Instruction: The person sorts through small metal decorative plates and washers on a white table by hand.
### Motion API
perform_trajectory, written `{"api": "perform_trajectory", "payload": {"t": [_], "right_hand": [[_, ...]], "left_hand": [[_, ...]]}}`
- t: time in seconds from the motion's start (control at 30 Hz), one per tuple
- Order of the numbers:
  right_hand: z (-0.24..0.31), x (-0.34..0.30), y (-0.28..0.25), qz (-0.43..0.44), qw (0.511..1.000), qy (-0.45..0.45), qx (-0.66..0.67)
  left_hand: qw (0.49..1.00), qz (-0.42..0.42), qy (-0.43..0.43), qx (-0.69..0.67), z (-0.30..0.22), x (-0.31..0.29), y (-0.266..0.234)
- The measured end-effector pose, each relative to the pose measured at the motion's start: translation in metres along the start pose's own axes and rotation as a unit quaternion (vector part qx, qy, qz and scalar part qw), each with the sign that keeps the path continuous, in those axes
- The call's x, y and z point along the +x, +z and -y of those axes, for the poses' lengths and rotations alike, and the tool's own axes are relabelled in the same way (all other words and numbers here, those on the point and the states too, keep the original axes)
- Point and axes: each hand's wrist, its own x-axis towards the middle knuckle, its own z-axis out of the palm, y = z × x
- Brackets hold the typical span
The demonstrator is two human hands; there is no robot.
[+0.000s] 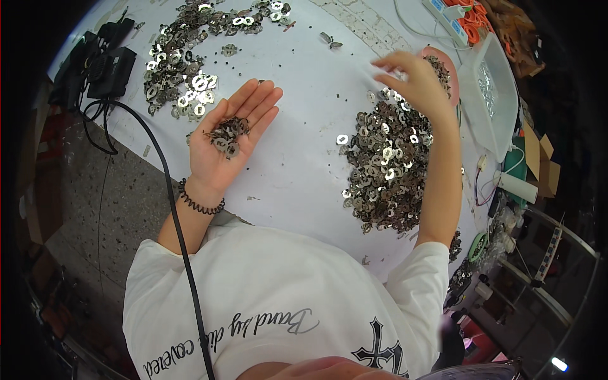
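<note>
My left hand is palm up with its fingers stretched out, over the left part of the white table. In its palm lies a small heap of flat metal pieces, rounded with cut-out centres. My right hand is raised at the far end of a large pile of the same pieces. Its thumb and forefinger are apart, and nothing shows between them. The other fingers are partly hidden.
More metal pieces spread across the far left. A pink tray and a translucent plastic bin stand at the right. Black power adapters sit far left; a black cable crosses over my left arm. A power strip lies far right.
</note>
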Motion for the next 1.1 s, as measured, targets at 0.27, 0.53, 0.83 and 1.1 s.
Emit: {"api": "perform_trajectory", "payload": {"t": [0.27, 0.53, 0.83, 1.1], "right_hand": [[0.006, 0.068, 0.046, -0.106, 0.989, -0.097, 0.021], [0.006, 0.074, 0.042, -0.115, 0.987, -0.027, 0.111], [0.036, 0.091, 0.044, -0.08, 0.983, -0.11, -0.122], [0.061, -0.009, -0.024, 0.128, 0.978, -0.063, -0.153]], "left_hand": [[0.999, -0.013, 0.032, 0.0, -0.001, -0.002, -0.001], [0.999, 0.004, 0.037, -0.015, -0.004, -0.002, 0.001], [0.986, 0.043, 0.157, -0.035, -0.015, -0.007, 0.005], [0.979, 0.069, 0.186, -0.043, -0.027, -0.009, 0.005]]}}
